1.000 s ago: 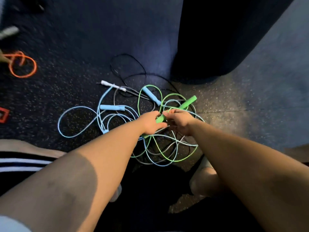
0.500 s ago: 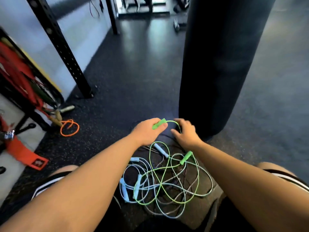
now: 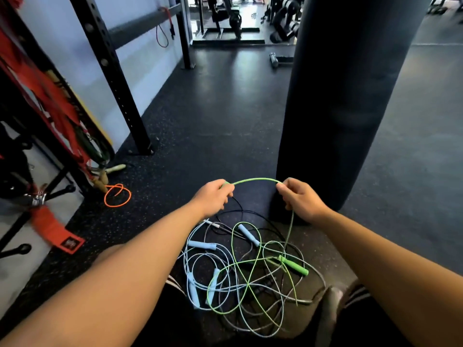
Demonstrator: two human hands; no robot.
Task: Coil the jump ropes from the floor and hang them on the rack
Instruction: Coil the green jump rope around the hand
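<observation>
Left hand (image 3: 213, 196), right hand (image 3: 299, 197) grip green rope (image 3: 253, 180); left perhaps hides handle.

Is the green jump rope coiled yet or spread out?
Spread out: the thin green jump rope arcs between the left hand and right hand, the rest looping loose below.

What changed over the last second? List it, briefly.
The left hand and right hand rose and spread apart; the left still grips the green rope, the right now pinches it, stretching a span between them. The green handle and blue ropes stayed on the floor.
</observation>
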